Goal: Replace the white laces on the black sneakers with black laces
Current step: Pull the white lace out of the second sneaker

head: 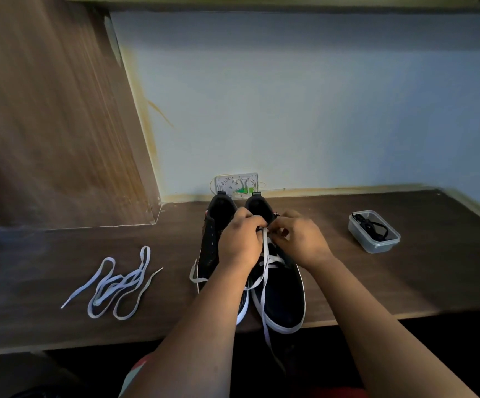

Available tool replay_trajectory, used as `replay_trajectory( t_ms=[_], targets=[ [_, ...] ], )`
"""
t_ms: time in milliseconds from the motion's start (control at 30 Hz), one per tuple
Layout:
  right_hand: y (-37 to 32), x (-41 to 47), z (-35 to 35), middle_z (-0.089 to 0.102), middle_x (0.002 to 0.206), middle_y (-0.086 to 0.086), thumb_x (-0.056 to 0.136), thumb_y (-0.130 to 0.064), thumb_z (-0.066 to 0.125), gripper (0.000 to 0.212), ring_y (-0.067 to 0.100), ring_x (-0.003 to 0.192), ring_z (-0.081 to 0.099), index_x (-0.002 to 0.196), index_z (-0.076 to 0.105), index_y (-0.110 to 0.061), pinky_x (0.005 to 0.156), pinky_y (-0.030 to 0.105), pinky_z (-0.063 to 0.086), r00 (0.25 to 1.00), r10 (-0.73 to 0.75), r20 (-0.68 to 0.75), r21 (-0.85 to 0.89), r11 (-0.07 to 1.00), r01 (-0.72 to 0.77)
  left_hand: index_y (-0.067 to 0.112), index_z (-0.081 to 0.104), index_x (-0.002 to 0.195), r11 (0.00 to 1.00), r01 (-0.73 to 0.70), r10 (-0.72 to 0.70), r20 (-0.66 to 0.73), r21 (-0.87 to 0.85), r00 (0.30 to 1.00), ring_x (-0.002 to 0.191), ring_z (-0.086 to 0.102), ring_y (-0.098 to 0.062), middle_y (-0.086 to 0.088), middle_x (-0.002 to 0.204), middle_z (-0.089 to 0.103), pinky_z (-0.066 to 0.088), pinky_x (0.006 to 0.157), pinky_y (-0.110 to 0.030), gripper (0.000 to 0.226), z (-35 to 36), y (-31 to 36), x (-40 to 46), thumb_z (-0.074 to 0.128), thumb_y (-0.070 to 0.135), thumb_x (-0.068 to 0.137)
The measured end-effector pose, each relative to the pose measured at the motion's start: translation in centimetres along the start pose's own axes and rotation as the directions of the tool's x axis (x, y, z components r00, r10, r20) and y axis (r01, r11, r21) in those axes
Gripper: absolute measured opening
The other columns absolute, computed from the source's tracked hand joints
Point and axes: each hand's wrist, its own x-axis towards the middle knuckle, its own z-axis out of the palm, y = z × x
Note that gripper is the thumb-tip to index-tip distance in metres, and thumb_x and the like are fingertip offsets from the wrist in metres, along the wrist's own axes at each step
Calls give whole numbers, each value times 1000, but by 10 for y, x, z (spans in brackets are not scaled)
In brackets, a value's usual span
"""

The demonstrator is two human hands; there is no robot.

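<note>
Two black sneakers with white soles stand side by side on the dark wooden desk, toes toward me. The left sneaker [210,248] shows no lace in its eyelets. The right sneaker [283,300] still carries a white lace [264,285], whose loose ends trail down over the desk's front edge. My left hand [240,242] and my right hand [302,239] meet over the top eyelets of the right sneaker, both pinching the white lace. A loose white lace [118,285] lies in a heap on the desk to the left. Black laces [372,226] sit in a clear plastic tub [376,245] at the right.
The desk [405,282] ends at a front edge close to me. A wooden side panel [55,124] rises at the left and a pale wall behind. A small white wall box [237,183] with wires sits behind the sneakers.
</note>
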Motion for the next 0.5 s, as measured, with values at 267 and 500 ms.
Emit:
replay_trajectory(
  t_ms=[267, 500],
  targets=[
    [0, 2, 8, 47, 94, 2, 71, -32, 50, 21, 16, 90, 48, 75, 59, -14, 78, 31, 35, 890, 311, 334, 597, 661, -455, 19, 71, 103, 982, -54, 56, 4, -183, 998, 85, 57, -14, 3, 102, 56, 51, 80, -27, 20, 13, -14, 8, 63, 8, 89],
    [8, 1, -63, 48, 61, -2, 83, -31, 48, 27, 16, 74, 52, 60, 54, -18, 78, 36, 34, 890, 402, 217, 973, -18, -229, 16, 61, 90, 857, 281, -266, 98, -431, 959, 75, 52, -12, -4, 96, 57, 39, 65, -22, 15, 7, -5, 12, 48, 9, 95]
  ],
)
